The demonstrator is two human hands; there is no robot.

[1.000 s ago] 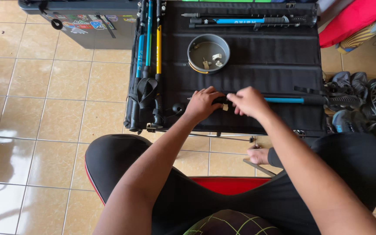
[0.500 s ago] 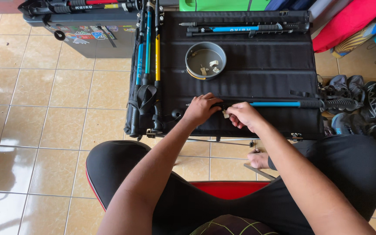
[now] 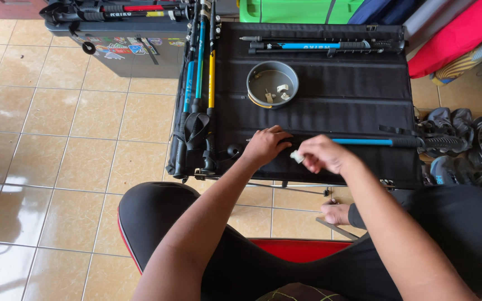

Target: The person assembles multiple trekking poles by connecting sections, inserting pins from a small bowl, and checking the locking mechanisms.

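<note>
Comparing with a second ago, the right hand (image 3: 322, 154) is seen lifted slightly off the blue pole (image 3: 364, 141), now pinching a small white piece (image 3: 297, 157) between closed fingertips, apparently pulled free of the pole end. The left hand (image 3: 264, 146) is pressed down, curled over the pole's near end at 12 o'clock of the lap. Counted: one round tin (image 3: 272, 84) at 12 o'clock, three poles at 10 o'clock, two at 1 o'clock.
</note>
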